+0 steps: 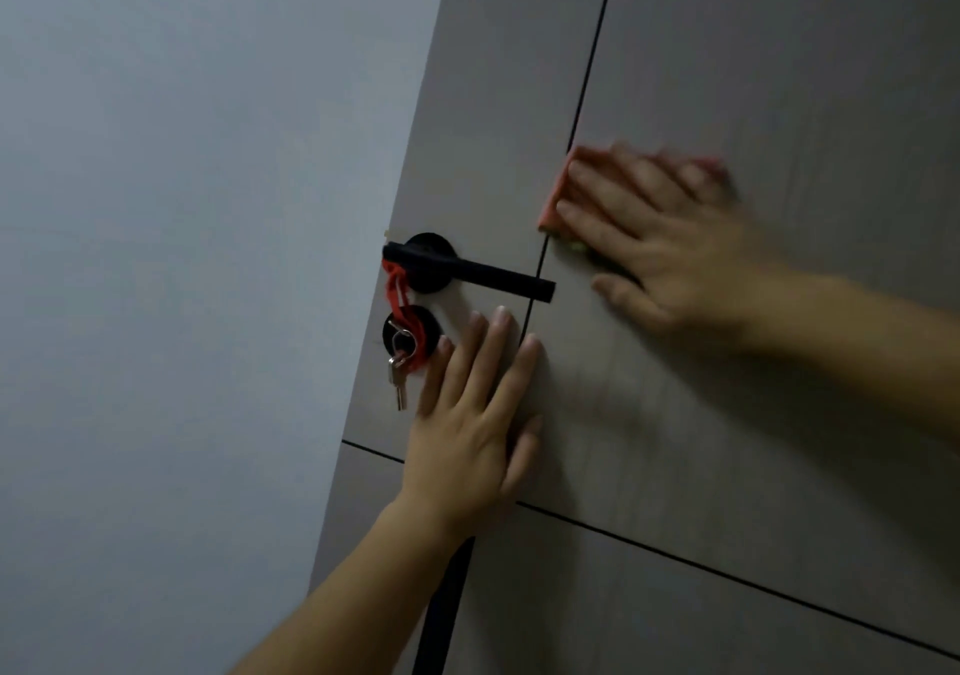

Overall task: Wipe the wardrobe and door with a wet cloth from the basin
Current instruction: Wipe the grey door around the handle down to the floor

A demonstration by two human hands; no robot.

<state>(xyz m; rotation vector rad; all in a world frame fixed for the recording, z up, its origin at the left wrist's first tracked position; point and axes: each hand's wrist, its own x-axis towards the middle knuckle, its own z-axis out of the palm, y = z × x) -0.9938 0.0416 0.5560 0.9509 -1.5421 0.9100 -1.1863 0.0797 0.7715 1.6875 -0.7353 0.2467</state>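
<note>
Right grip (660,243) pressed the cloth (555,201) flat-fingered on the door (779,50); left grip (467,414) lay flat, released. A wide stroke might snag the handle (493,271) or keys (397,378).

Your cloth (556,188) is salmon-pink with a bit of green at the lower edge. It lies flat on the door (779,76), just right of the vertical groove (592,50), mostly covered by your right hand (670,248), and it's blurred. Door is grey-brown wood grain, cut by thin dark lines, seen tilted.
</note>
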